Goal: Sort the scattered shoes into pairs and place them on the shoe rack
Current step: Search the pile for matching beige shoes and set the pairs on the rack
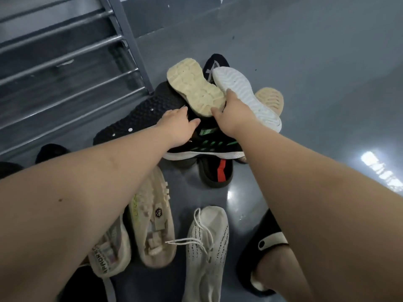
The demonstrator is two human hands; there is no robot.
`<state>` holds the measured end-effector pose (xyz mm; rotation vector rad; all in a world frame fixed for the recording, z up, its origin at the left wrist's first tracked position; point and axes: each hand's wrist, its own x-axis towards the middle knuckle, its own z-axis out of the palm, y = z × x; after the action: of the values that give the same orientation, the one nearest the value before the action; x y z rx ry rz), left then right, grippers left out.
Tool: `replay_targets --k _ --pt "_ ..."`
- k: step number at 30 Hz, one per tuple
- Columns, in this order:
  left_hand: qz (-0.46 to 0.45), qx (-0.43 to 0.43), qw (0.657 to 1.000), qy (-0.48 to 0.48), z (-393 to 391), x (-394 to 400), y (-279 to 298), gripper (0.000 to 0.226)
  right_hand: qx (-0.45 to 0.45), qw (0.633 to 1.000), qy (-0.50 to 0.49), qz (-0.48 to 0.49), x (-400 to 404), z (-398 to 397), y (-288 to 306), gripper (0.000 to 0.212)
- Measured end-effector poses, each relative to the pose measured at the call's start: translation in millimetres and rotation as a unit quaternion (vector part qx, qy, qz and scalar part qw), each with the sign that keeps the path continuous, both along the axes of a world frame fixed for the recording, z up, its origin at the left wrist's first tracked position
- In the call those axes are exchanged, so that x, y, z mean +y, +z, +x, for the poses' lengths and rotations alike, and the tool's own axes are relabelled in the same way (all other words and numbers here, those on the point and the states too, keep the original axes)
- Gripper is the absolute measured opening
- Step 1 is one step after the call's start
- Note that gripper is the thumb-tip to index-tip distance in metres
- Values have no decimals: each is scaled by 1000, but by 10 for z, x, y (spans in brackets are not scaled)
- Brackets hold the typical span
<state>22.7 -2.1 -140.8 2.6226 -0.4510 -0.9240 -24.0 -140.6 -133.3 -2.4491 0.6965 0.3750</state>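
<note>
A pile of shoes lies on the grey floor beside the metal shoe rack (65,62). My left hand (177,126) rests with spread fingers on an upturned black shoe with a dotted black sole (141,118). My right hand (231,113) grips the heel end of an upturned cream-soled shoe (194,86), thumb on one side and fingers between it and a white-soled shoe (242,92). Under both hands lies a black shoe with green stripes (209,144). A dark shoe with a red stripe (218,171) sits just in front of it.
Nearer me stand two beige knit sneakers (154,219) (111,247) and a white laced sneaker (207,247). My foot wears a black slide sandal (261,243) at lower right. Another tan sole (271,99) and a navy shoe (214,62) lie behind the pile.
</note>
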Motion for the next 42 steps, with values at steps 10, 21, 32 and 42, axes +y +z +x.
replay_targets --k 10,21,32,42 --pt "-297 131 892 316 67 -98 -18 51 -91 948 -239 188 324 307 23 48" --pt "-432 172 754 464 -328 774 526 39 -132 773 -399 475 1352 -317 336 37" --pt "-304 24 926 222 -1833 1898 893 68 34 813 -272 513 1887 -1336 765 71" --pt "-145 -29 988 45 -2530 2104 883 84 41 774 -357 522 2329 -2112 778 38"
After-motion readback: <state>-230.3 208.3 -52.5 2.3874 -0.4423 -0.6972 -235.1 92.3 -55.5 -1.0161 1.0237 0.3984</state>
